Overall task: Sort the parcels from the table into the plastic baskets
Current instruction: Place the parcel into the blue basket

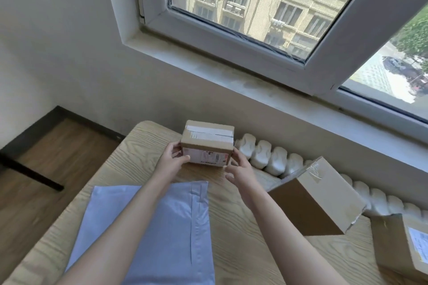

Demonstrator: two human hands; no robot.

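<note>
A small cardboard box [207, 139] with clear tape on top and a printed label on its near face stands at the far end of the light wooden table [240, 222]. My left hand [171, 159] grips its left side, thumb on the labelled face. My right hand [239, 171] is at the box's right side with fingers spread and loosely bent; whether they touch it is unclear. A white plastic mailer [176, 233] lies flat on the table under my forearms. No plastic basket is in view.
A larger cardboard box [324, 199] leans against the white radiator [273, 157] at the right. Another labelled box [403, 243] sits at the table's right edge. Beyond the radiator are the wall and window. Wooden floor lies to the left.
</note>
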